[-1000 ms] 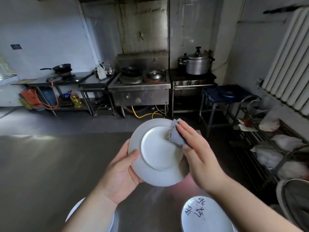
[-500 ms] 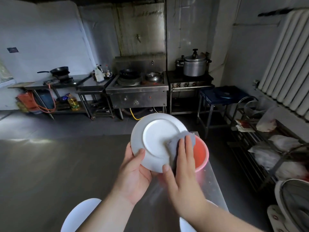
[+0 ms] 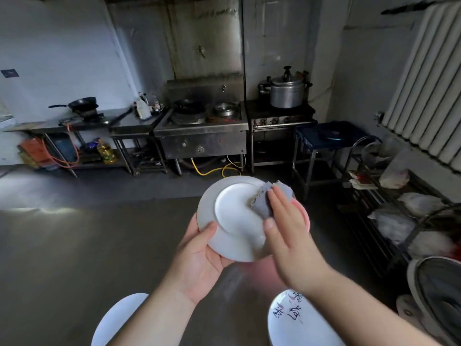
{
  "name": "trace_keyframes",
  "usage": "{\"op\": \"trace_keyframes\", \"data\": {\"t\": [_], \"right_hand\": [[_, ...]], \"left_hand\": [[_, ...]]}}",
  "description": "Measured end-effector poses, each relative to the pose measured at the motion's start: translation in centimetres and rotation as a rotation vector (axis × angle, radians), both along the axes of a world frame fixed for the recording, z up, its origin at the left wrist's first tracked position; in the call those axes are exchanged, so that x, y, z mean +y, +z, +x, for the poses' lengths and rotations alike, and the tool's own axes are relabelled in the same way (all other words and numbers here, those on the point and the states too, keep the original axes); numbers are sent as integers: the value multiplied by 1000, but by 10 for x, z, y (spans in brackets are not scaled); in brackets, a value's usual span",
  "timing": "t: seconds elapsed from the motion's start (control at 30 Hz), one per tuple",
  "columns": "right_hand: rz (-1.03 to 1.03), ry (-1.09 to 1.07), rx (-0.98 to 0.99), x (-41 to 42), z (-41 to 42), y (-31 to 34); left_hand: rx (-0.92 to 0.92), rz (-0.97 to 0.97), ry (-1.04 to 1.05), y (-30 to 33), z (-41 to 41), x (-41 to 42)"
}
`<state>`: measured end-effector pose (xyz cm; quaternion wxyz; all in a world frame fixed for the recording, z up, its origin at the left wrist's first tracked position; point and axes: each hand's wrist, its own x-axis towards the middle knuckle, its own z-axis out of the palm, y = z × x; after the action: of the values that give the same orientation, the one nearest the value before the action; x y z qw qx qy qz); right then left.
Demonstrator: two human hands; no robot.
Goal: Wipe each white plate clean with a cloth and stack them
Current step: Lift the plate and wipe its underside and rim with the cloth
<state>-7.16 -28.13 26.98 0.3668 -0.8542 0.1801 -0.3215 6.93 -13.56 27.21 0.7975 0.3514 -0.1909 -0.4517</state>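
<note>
The left hand (image 3: 199, 255) is curled around the lower-left rim of the white plate (image 3: 232, 216), thumb laid across the rim at about 8 o'clock and the other fingers hidden behind it, so the plate is held up off the bench (image 3: 74, 258), tilted with what looks like its underside and foot ring toward the camera. The right hand (image 3: 287, 236) is nearly flat, fingers together and extended, pressing the grey cloth (image 3: 270, 201) against the plate at about 2 o'clock; the cloth is pinned under the fingertips rather than gripped in a fist. To do this step well, I judge the cloth should sweep around the whole ring and rim in a full circle, with the left hand turning the plate a little at a time so no arc is skipped, above all the part beneath its own thumb. Firm flat pressure suits the job, but the left grip must oppose it or the plate could slip. Behind the plate, at 3 o'clock, shows the edge of a pink bowl (image 3: 305, 216). On the bench nearer the person lie a plain white plate at 7 o'clock (image 3: 117, 318) and a plate with painted characters at 5 o'clock (image 3: 294, 320), presumably where the stack belongs.
</note>
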Motion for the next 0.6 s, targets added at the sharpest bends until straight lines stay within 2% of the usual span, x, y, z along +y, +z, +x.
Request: {"op": "trace_keyframes", "data": {"t": [0.1,0.17,0.33,0.4,0.5,0.6], "right_hand": [[-78,8,78,67,-3,-35],[-73,-6,141,81,-2,-46],[101,-155,72,30,11,-17],[82,-223,67,25,8,-16],[-66,-115,58,61,-5,-42],[-22,-86,38,70,-17,-64]], "left_hand": [[86,-25,126,-6,-17,-14],[121,5,198,-9,-26,-22],[81,17,184,-4,-30,-36],[88,-6,145,-5,-33,-39],[120,38,150,-14,-42,-44],[149,90,180,-24,-51,-50]]}}
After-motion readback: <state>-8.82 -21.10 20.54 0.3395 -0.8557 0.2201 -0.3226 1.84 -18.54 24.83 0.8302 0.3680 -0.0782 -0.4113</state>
